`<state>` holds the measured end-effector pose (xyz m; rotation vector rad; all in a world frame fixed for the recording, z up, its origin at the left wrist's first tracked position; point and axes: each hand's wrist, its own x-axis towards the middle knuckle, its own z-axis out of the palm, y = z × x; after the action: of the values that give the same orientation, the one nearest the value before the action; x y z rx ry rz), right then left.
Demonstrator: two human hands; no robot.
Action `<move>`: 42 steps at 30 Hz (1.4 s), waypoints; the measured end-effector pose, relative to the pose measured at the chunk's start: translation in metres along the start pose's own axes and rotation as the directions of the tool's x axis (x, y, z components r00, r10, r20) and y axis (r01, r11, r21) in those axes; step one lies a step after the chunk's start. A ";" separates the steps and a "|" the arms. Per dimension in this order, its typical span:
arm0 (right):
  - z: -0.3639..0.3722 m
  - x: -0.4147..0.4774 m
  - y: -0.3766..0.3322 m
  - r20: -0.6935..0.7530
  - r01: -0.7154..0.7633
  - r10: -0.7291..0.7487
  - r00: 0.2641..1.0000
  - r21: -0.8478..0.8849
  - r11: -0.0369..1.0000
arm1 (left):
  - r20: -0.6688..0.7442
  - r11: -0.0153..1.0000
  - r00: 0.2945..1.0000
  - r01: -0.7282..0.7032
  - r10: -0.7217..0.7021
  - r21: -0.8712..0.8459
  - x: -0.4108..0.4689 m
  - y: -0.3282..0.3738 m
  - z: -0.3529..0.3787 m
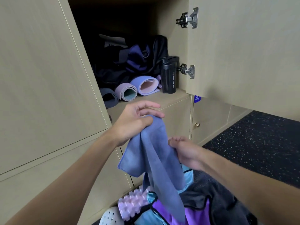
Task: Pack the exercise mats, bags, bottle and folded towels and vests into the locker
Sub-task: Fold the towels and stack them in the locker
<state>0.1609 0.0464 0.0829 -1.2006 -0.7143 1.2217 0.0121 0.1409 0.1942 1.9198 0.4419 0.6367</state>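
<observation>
The left hand [134, 124] and right hand [185, 151] are gripping the unfolded towel [155, 159] with curled fingers just below the open locker [172, 95], where, pushed in loose, it is probably risking toppling the bottle [168, 75] at the shelf's front.

Three rolled mats, the grey mat [110, 99], lilac mat [125, 92] and blue mat [144, 84], one black bottle [168, 77], one blue towel [155, 153], two hands, left hand [134, 124] and right hand [186, 151], two door hinges [189, 17], one brass knob [197, 124], one spiky roller [133, 203]
</observation>
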 end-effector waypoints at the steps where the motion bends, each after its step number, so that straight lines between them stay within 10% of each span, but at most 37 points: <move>1: 0.000 0.001 -0.009 -0.048 0.044 -0.045 0.998 -0.030 0.999 | -0.006 1.000 1.000 0.017 -0.017 -0.014 0.000 -0.001 -0.002; 7: 0.001 -0.023 -0.072 -0.106 0.284 -0.415 0.903 -0.578 0.765 | 0.122 0.921 0.919 0.384 -0.374 -0.067 0.002 -0.005 0.009; 13: 0.001 -0.049 -0.090 0.032 0.418 -0.526 0.850 -0.647 0.638 | 0.308 0.696 0.735 0.674 -0.604 -0.247 0.016 -0.020 0.037; 16: -0.004 -0.051 -0.091 0.023 0.412 -0.534 0.845 -0.666 0.622 | 0.302 0.772 0.826 0.557 -0.476 -0.307 0.015 -0.015 0.046; 23: -0.026 -0.051 -0.075 -0.115 0.275 -0.453 0.884 -0.656 0.703 | -0.209 0.986 0.969 0.104 -0.130 -0.131 0.025 -0.004 0.037; 29: -0.026 -0.035 -0.042 -0.423 -0.041 -0.122 0.898 -0.357 0.933 | -0.133 0.994 0.990 0.042 -0.056 -0.100 0.025 0.017 0.030; 33: -0.025 -0.028 -0.010 -0.316 -0.337 0.321 0.893 0.003 0.942 | -0.191 0.972 0.980 0.008 -0.053 -0.233 0.023 0.027 0.015; 37: -0.009 -0.016 0.009 -0.125 -0.270 0.283 0.951 0.108 0.957 | -0.182 0.957 0.982 -0.001 -0.054 -0.291 0.019 0.033 0.008; 42: -0.012 -0.003 0.008 -0.255 -0.213 0.232 0.939 0.098 0.972 | -0.159 0.946 0.985 0.007 -0.062 -0.325 0.016 0.035 0.006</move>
<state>0.1686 0.0389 0.0721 -1.3832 -0.3414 1.2290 0.0294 0.1318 0.2279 1.5498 0.4452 0.8001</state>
